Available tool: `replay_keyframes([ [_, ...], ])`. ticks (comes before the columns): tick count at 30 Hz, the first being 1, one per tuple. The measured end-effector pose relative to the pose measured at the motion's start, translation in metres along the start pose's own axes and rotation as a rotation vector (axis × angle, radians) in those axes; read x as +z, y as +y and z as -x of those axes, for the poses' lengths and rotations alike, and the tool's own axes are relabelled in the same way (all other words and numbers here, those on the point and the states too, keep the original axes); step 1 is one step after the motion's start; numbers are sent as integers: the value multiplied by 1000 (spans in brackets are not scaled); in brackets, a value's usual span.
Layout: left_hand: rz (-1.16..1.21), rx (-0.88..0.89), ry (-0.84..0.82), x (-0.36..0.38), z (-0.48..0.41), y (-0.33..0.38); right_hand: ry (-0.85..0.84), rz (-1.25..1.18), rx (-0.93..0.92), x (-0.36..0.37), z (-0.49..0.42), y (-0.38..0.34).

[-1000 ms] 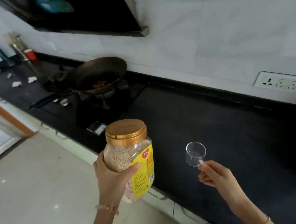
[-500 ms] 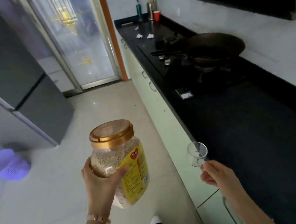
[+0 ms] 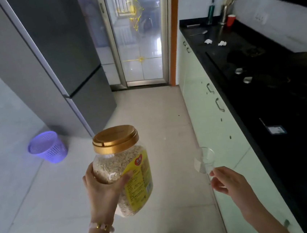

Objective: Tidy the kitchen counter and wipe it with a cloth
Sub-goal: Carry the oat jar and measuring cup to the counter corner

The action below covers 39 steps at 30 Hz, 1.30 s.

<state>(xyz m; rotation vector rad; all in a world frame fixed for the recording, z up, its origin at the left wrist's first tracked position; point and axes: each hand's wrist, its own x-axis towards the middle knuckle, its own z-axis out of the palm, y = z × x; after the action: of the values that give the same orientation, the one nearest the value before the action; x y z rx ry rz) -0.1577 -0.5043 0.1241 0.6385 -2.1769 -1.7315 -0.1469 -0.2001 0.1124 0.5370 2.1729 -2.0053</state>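
Carrying jar (image 3: 123, 169) gripped in left hand (image 3: 101, 190), right hand (image 3: 226, 181) pinching clear cup (image 3: 204, 159); keeping both upright, steady.

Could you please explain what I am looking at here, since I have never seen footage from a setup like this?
There is no robot: a camera on a person's head looks down at their two bare hands. The left hand holds a gold-lidded jar of oats; the right hand holds a small clear cup by its handle. To the right runs the black counter, bearing two crumpled paper scraps, a spoon and a red cup. A purple basket sits on the floor beside the fridge.
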Motion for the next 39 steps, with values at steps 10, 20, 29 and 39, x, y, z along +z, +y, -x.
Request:
replay_keyframes([
  [10, -4, -1, 70, -4, -135, 14, -2, -41, -37, 78, -116, -62],
  [20, -23, -11, 49, 65, -334, 17, -64, -17, -25, 155, -322, -120],
  [29, -16, -15, 6, 126, -515, 49, -26, -56, -60, 205, -485, -212],
  [39, -4, 2, -237, 238, -735, 67, 153, -96, 4, 260, -651, -257],
])
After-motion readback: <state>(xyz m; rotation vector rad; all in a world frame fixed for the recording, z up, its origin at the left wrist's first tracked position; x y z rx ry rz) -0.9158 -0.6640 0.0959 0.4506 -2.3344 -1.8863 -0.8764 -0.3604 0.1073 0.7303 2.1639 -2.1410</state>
